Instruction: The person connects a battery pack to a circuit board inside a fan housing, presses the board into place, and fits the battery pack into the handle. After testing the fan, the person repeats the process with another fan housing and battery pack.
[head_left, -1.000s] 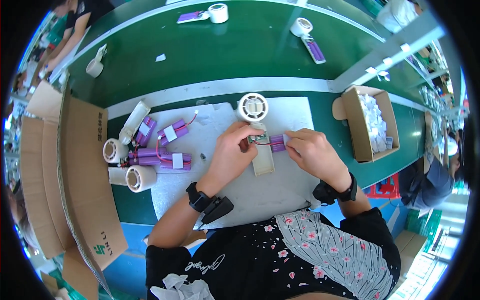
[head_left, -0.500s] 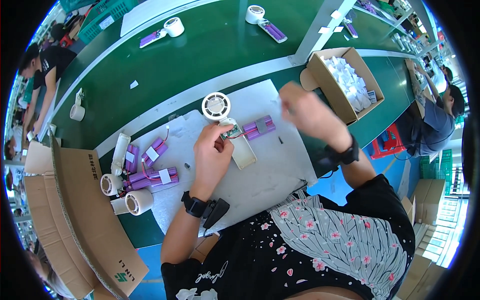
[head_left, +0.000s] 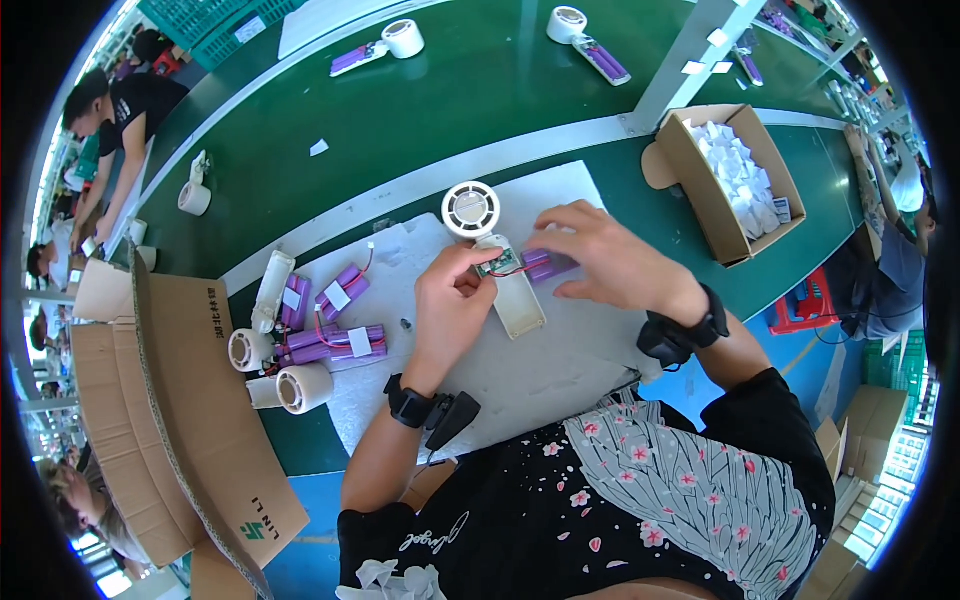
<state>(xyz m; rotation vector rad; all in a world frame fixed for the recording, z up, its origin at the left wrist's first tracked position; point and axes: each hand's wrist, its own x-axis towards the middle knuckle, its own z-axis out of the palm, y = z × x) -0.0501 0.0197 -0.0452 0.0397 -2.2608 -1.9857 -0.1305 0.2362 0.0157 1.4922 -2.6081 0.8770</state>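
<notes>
A white handheld fan lies on the padded sheet with its handle casing opened toward me. My left hand is closed at the top of that handle, thumb and forefinger on the green circuit board. Red wire runs from the board to a purple battery pack just right of the handle. Over this pack hovers my right hand, fingers and thumb spread; it hides the pack's right part, and I cannot tell whether it touches it.
Several purple battery packs and white fan parts lie left, beside a large cardboard box. A carton of white paper pieces stands right, near a metal post. Other fans lie on the green bench beyond; people work at both sides.
My right hand has come in from the right and down over the battery pack. My left hand stays at the fan's handle. The whole view has shifted slightly.
</notes>
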